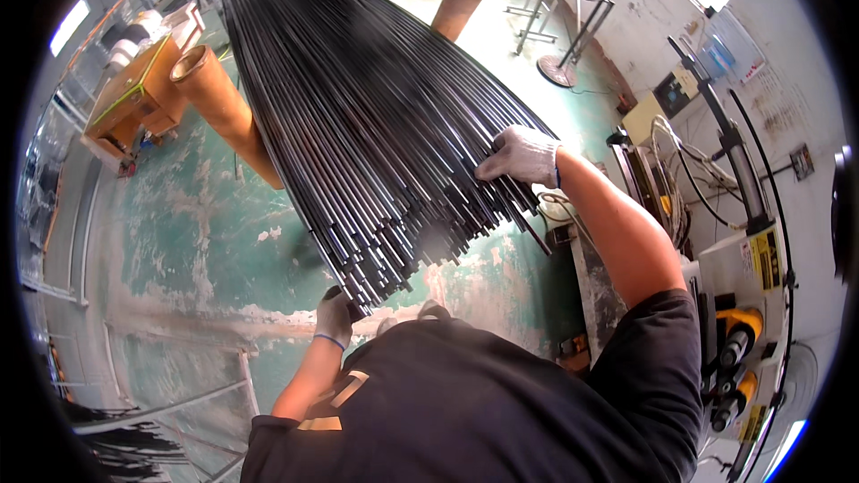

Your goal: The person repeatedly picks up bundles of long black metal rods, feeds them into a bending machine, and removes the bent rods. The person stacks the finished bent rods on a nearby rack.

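A wide layer of long, thin black rods (349, 98) stretches away from me, its near ends uneven and stepped. Whether the rods are solid or hollow I cannot tell. My right hand (523, 157), in a pale knit glove, lies over the right side of the layer with its fingers curled round some rods. At the near left corner my left hand (335, 317), gloved too, is closed at the rod ends; its fingertips are partly hidden. One rod end sticks out past the others below my right hand.
Brown cardboard tubes (228, 112) (458, 7) stand on both sides of the layer. A wooden desk (143, 94) is at the left. Machinery with cables (667, 170) lines the right wall, near a fan stand (562, 70). Metal frame bars (170, 407) cross the lower left.
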`<act>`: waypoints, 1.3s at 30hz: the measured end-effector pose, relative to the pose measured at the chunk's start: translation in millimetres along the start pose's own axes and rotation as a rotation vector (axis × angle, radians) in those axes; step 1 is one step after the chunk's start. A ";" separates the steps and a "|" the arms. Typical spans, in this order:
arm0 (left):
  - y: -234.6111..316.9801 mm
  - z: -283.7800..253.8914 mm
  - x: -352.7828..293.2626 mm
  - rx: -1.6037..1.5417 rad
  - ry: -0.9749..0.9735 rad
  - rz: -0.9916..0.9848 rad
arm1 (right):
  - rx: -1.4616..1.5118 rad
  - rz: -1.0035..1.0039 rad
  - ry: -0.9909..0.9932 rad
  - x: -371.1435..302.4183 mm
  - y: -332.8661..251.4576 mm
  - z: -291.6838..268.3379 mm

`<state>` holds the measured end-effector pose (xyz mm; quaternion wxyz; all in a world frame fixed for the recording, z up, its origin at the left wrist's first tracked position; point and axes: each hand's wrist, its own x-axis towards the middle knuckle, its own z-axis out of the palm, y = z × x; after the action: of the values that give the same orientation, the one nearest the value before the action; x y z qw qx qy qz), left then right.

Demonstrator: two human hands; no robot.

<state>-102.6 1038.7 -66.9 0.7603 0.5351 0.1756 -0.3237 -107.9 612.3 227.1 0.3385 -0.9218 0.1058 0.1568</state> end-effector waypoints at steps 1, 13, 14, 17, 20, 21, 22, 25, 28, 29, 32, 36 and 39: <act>1.5 -8.8 -3.0 0.008 0.011 -0.051 | 0.056 0.052 0.033 -11.2 -6.6 3.1; -1.6 -43.2 -7.2 0.165 -0.125 -0.262 | 0.582 0.387 0.109 -105.5 -57.3 49.9; -1.5 -39.8 -7.6 0.189 -0.166 -0.276 | 0.506 0.405 0.072 -110.6 -52.5 55.1; 3.7 -20.8 -21.4 0.292 -0.242 -0.271 | 0.551 0.441 0.128 -128.3 -49.7 74.8; 2.0 -3.9 -29.0 0.381 -0.287 -0.266 | 0.170 0.505 0.165 -128.1 -59.9 95.1; -0.3 0.9 -31.6 0.401 -0.300 -0.273 | 0.260 0.495 0.184 -127.4 -55.2 102.3; -1.6 5.4 -34.9 0.419 -0.311 -0.274 | 0.282 0.505 0.155 -130.1 -60.6 102.6; -7.0 18.2 -50.2 0.406 -0.353 -0.274 | 0.467 0.479 0.110 -144.4 -54.1 111.2; -14.5 23.0 -58.5 0.395 -0.404 -0.250 | 0.663 0.432 0.099 -173.8 -42.8 120.2; -17.0 26.8 -66.9 0.399 -0.412 -0.242 | 0.697 0.417 0.080 -185.4 -30.6 125.2; -32.5 40.1 -90.7 0.407 -0.420 -0.240 | 0.873 0.436 0.035 -229.0 1.8 142.4; -64.6 67.6 -127.2 0.372 -0.485 -0.267 | 0.828 0.443 0.002 -286.5 39.0 161.0; -79.4 108.5 -159.7 0.309 -0.553 -0.282 | 0.710 0.449 0.070 -318.5 42.6 165.1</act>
<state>-281.6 969.4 15.2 0.6369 0.5062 -0.0159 -0.5813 -452.3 717.3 197.6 0.5886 -0.7069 0.3628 0.1490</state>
